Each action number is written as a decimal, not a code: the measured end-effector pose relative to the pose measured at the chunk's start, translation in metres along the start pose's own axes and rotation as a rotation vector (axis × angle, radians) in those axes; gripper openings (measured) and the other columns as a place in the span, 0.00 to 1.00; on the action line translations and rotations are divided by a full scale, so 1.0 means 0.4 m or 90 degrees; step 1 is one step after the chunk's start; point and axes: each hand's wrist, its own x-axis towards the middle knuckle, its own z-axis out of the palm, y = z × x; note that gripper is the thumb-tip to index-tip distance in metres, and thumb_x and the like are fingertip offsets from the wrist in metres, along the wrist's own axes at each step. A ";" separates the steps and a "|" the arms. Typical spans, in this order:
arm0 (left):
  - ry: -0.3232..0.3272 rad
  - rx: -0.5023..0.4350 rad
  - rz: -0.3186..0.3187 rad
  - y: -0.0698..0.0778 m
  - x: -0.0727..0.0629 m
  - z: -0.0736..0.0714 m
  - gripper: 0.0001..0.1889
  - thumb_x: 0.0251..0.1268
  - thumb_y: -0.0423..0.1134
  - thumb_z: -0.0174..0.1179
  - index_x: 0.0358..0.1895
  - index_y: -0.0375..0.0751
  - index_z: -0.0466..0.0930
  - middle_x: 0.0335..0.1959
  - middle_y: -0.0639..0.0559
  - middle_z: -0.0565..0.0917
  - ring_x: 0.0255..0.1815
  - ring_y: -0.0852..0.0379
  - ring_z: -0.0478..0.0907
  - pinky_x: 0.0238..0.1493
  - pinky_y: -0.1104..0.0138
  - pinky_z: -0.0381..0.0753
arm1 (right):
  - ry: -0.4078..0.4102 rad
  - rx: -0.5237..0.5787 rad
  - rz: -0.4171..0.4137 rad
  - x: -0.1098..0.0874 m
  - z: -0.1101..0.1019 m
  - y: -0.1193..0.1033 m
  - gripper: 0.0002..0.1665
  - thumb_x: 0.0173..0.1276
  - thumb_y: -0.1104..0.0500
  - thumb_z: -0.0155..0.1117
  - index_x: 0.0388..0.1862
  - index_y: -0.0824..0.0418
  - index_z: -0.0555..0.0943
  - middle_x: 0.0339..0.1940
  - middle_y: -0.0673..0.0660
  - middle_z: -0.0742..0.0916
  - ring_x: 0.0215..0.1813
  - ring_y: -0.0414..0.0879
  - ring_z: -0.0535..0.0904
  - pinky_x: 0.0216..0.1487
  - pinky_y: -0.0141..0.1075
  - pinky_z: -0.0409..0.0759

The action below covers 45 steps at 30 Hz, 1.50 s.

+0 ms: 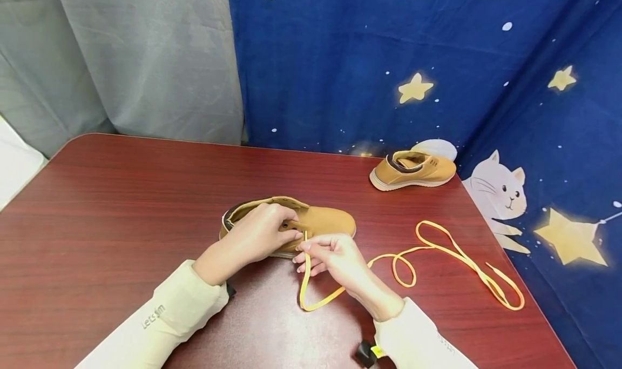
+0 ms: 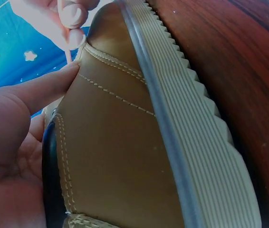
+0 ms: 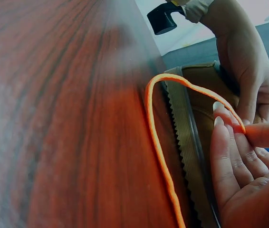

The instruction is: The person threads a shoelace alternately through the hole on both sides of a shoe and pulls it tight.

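Note:
A tan shoe [image 1: 332,220] with a ribbed pale sole [image 2: 191,123] stands on the table, toe to the right in the head view. My left hand [image 1: 262,231] reaches over its opening and grips the near eyelet flap, thumb outside and other fingers inside. Beside that flap, my right hand [image 1: 335,255] pinches a yellow-orange shoelace [image 3: 149,109] between thumb and fingers. A short end of the lace stands up above the pinch, close by the front eyelets. Below the right hand, the lace hangs in a loop to the tabletop and passes under the wrist.
A matching tan shoe [image 1: 418,172] without a lace stands at the table's far right corner. The rest of the lace curls over the right side of the red-brown table [image 1: 121,196]. Grey and blue star-patterned curtains [image 1: 340,61] hang behind.

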 end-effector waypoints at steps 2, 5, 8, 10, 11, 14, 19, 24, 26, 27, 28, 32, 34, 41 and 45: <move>-0.006 0.005 0.001 0.000 0.000 -0.002 0.05 0.62 0.41 0.70 0.32 0.48 0.84 0.22 0.61 0.78 0.24 0.63 0.69 0.29 0.69 0.68 | -0.002 0.000 -0.001 0.001 0.000 0.000 0.19 0.76 0.60 0.57 0.52 0.77 0.82 0.42 0.75 0.89 0.33 0.37 0.88 0.37 0.33 0.87; -0.012 0.015 0.008 0.000 -0.001 -0.004 0.04 0.64 0.40 0.68 0.34 0.47 0.84 0.23 0.60 0.79 0.24 0.63 0.69 0.30 0.68 0.69 | -0.006 -0.003 -0.004 0.003 0.001 0.000 0.19 0.76 0.60 0.57 0.51 0.77 0.82 0.41 0.75 0.89 0.33 0.37 0.88 0.38 0.33 0.87; -0.014 0.022 0.018 -0.001 -0.001 -0.004 0.04 0.64 0.40 0.68 0.33 0.46 0.82 0.22 0.60 0.77 0.24 0.63 0.69 0.30 0.68 0.69 | -0.009 -0.005 -0.006 0.003 0.002 0.002 0.19 0.76 0.59 0.57 0.50 0.76 0.82 0.41 0.74 0.89 0.33 0.38 0.88 0.38 0.34 0.87; -0.016 0.025 0.023 -0.001 0.000 -0.004 0.05 0.65 0.39 0.67 0.32 0.47 0.81 0.21 0.60 0.75 0.24 0.63 0.68 0.29 0.68 0.68 | -0.010 -0.007 -0.005 0.004 0.003 0.003 0.19 0.76 0.59 0.58 0.50 0.76 0.83 0.41 0.73 0.89 0.32 0.38 0.88 0.37 0.33 0.87; -0.017 0.026 0.025 0.000 0.000 -0.004 0.05 0.65 0.39 0.67 0.32 0.47 0.81 0.21 0.60 0.74 0.24 0.63 0.68 0.29 0.69 0.67 | -0.010 -0.007 -0.004 0.005 0.003 0.003 0.19 0.76 0.59 0.58 0.50 0.76 0.83 0.41 0.73 0.89 0.32 0.38 0.88 0.37 0.33 0.87; -0.019 0.033 0.029 0.001 0.001 -0.005 0.06 0.65 0.39 0.67 0.31 0.47 0.81 0.21 0.60 0.74 0.23 0.63 0.67 0.28 0.69 0.66 | -0.008 -0.008 0.001 0.007 0.004 0.003 0.20 0.76 0.58 0.57 0.51 0.75 0.83 0.40 0.72 0.90 0.31 0.38 0.88 0.36 0.31 0.86; -0.017 0.051 0.040 0.004 0.001 -0.006 0.09 0.65 0.40 0.67 0.28 0.49 0.79 0.19 0.61 0.71 0.22 0.63 0.66 0.28 0.69 0.65 | -0.007 0.002 0.008 0.009 0.004 0.000 0.20 0.76 0.59 0.57 0.50 0.76 0.83 0.39 0.71 0.90 0.30 0.38 0.88 0.35 0.30 0.85; 0.014 0.019 0.002 0.011 -0.003 -0.010 0.23 0.76 0.52 0.56 0.17 0.53 0.70 0.14 0.62 0.63 0.18 0.63 0.60 0.24 0.68 0.62 | -0.006 0.013 0.008 0.012 0.005 -0.004 0.20 0.75 0.59 0.58 0.50 0.76 0.83 0.37 0.70 0.90 0.29 0.38 0.87 0.34 0.30 0.85; 0.029 -0.005 -0.030 0.015 -0.002 -0.009 0.28 0.79 0.55 0.49 0.13 0.53 0.65 0.12 0.62 0.60 0.17 0.62 0.57 0.22 0.68 0.60 | -0.005 0.013 0.008 0.014 0.005 -0.005 0.20 0.75 0.58 0.58 0.49 0.76 0.83 0.37 0.70 0.90 0.29 0.38 0.87 0.34 0.30 0.85; 0.033 -0.014 -0.044 0.016 0.000 -0.009 0.30 0.80 0.55 0.47 0.12 0.53 0.62 0.12 0.61 0.58 0.16 0.62 0.55 0.22 0.67 0.58 | -0.004 0.011 0.008 0.015 0.005 -0.005 0.20 0.75 0.58 0.59 0.49 0.76 0.83 0.37 0.70 0.90 0.29 0.38 0.87 0.34 0.29 0.84; 0.036 -0.022 -0.057 0.017 0.001 -0.008 0.30 0.80 0.54 0.46 0.12 0.53 0.61 0.12 0.61 0.58 0.16 0.62 0.54 0.22 0.67 0.57 | -0.002 0.010 0.009 0.015 0.004 -0.005 0.20 0.75 0.58 0.59 0.49 0.76 0.83 0.37 0.70 0.90 0.29 0.38 0.87 0.34 0.29 0.84; 0.020 -0.048 -0.095 0.020 0.007 -0.008 0.29 0.76 0.48 0.51 0.10 0.53 0.59 0.10 0.62 0.57 0.15 0.62 0.54 0.21 0.69 0.54 | 0.001 0.012 0.013 0.017 0.002 -0.003 0.19 0.75 0.58 0.59 0.49 0.75 0.83 0.36 0.66 0.91 0.29 0.38 0.87 0.33 0.30 0.84; 0.000 -0.062 -0.103 0.019 0.006 -0.011 0.27 0.71 0.44 0.53 0.09 0.53 0.59 0.10 0.62 0.56 0.15 0.63 0.53 0.21 0.70 0.53 | 0.000 0.015 0.014 0.018 0.001 -0.003 0.19 0.75 0.58 0.59 0.50 0.75 0.83 0.36 0.63 0.91 0.29 0.38 0.87 0.32 0.30 0.84; -0.115 -0.109 -0.090 0.013 0.005 -0.026 0.15 0.63 0.41 0.56 0.17 0.53 0.81 0.13 0.64 0.63 0.18 0.63 0.57 0.24 0.69 0.55 | -0.006 0.024 0.019 0.016 -0.001 0.002 0.19 0.75 0.59 0.57 0.50 0.75 0.83 0.35 0.57 0.91 0.30 0.38 0.87 0.32 0.31 0.85; -0.127 -0.141 -0.077 0.008 0.012 -0.030 0.12 0.62 0.39 0.57 0.25 0.52 0.90 0.17 0.61 0.76 0.20 0.64 0.62 0.26 0.70 0.61 | -0.006 0.019 0.019 0.016 -0.002 0.003 0.20 0.76 0.59 0.56 0.52 0.75 0.82 0.38 0.63 0.91 0.31 0.38 0.88 0.34 0.33 0.86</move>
